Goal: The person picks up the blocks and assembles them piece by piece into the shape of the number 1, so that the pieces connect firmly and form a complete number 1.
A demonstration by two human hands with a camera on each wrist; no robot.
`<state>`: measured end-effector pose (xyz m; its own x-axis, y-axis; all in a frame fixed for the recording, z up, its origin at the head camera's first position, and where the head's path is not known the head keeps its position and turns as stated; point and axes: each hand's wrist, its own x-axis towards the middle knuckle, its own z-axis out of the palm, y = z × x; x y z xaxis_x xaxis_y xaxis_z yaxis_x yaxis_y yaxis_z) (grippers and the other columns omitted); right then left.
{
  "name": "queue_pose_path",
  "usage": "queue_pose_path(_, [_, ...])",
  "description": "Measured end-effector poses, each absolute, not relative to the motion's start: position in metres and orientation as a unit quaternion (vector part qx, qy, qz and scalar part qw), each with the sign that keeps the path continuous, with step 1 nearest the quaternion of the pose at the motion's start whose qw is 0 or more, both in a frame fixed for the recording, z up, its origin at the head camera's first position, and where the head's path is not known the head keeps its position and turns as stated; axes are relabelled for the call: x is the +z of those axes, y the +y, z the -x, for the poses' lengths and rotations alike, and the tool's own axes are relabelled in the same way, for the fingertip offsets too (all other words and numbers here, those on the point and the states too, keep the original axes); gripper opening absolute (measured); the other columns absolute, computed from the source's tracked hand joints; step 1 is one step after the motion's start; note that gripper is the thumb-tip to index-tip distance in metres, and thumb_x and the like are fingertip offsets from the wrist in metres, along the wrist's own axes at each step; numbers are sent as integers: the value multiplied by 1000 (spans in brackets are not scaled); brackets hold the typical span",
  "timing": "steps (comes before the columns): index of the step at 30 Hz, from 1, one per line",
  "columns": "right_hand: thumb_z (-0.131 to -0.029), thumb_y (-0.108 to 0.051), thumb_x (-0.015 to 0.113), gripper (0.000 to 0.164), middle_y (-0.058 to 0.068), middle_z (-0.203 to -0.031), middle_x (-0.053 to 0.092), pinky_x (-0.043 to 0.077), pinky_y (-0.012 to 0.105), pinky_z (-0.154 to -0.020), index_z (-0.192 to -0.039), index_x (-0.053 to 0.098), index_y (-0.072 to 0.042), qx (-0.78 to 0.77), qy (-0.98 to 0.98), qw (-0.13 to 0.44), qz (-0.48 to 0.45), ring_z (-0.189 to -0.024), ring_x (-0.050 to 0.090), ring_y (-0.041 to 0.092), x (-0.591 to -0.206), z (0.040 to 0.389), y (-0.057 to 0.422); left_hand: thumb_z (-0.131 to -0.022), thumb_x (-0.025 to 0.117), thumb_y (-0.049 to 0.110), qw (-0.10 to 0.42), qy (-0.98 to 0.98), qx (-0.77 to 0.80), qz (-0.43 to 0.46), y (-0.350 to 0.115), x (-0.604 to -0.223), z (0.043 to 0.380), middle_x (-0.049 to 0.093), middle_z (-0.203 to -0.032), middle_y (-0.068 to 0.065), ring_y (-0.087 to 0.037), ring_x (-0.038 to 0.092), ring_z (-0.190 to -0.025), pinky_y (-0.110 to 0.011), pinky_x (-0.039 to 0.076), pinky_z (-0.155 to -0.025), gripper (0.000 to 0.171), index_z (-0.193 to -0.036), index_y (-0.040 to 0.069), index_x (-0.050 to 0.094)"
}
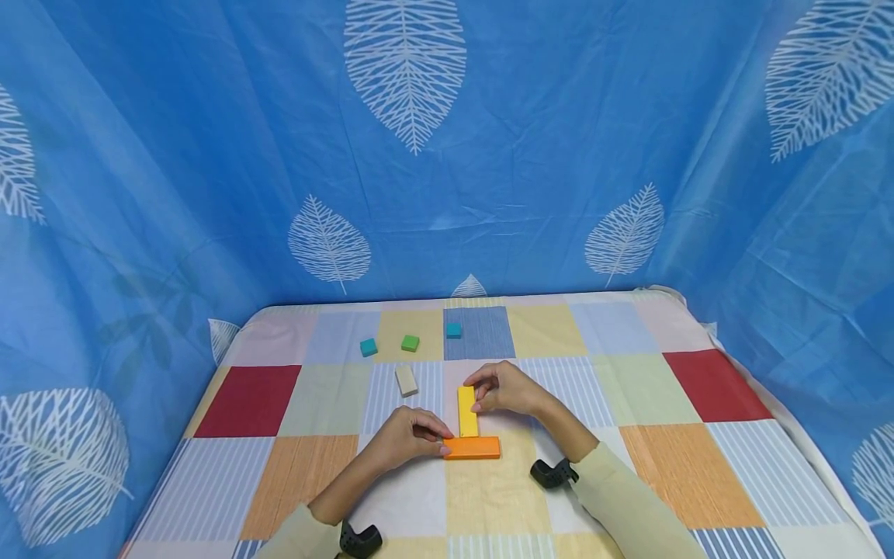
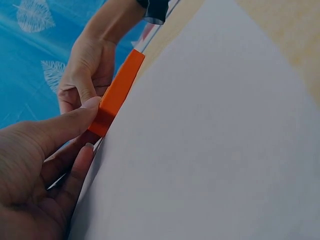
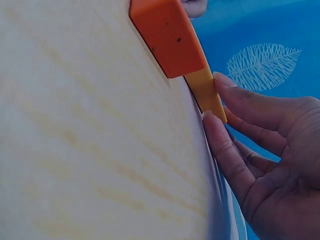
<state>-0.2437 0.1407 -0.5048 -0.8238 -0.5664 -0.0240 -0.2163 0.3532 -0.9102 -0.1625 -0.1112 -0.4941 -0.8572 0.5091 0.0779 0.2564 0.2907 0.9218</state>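
An orange rectangular block [image 1: 475, 448] lies crosswise on the patchwork cloth. My left hand [image 1: 403, 442] pinches its left end; in the left wrist view the thumb rests on top of the orange block [image 2: 120, 90]. A yellow block [image 1: 468, 413] points away from me, its near end against the far side of the orange one, forming an upside-down T. With thumb and fingers, my right hand [image 1: 508, 390] grips the yellow block from the right. In the right wrist view, the yellow block [image 3: 206, 92] partly hides behind the orange block's end.
A beige block [image 1: 406, 380] lies beyond my left hand. Farther back are a teal block [image 1: 368, 347], a green block [image 1: 410, 343] and another teal block [image 1: 454, 331]. A blue leaf-print curtain [image 1: 489, 194] hangs behind the patchwork-covered surface [image 1: 573, 334] and along its sides.
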Motion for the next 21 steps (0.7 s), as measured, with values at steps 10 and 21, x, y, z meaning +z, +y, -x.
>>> queue_pose_path(10, [-83, 6, 78, 32, 28, -88, 66, 48, 22, -66, -113, 69, 12, -514, 803, 165, 254, -77, 61, 36, -476, 228, 136, -80, 83, -4, 113, 791, 548, -248, -111, -490, 160, 76, -95, -17, -19, 70, -81, -20, 56, -70, 13, -93, -3, 79])
queue_pose_path(21, [-87, 3, 76, 28, 26, -90, 68, 52, 28, -67, -114, 70, 9, -514, 807, 165, 241, -76, 62, 33, -482, 229, 136, -80, 83, -3, 110, 800, 537, -245, -111, -491, 160, 76, -94, -15, -15, 69, -81, -19, 55, -70, 14, -94, -3, 80])
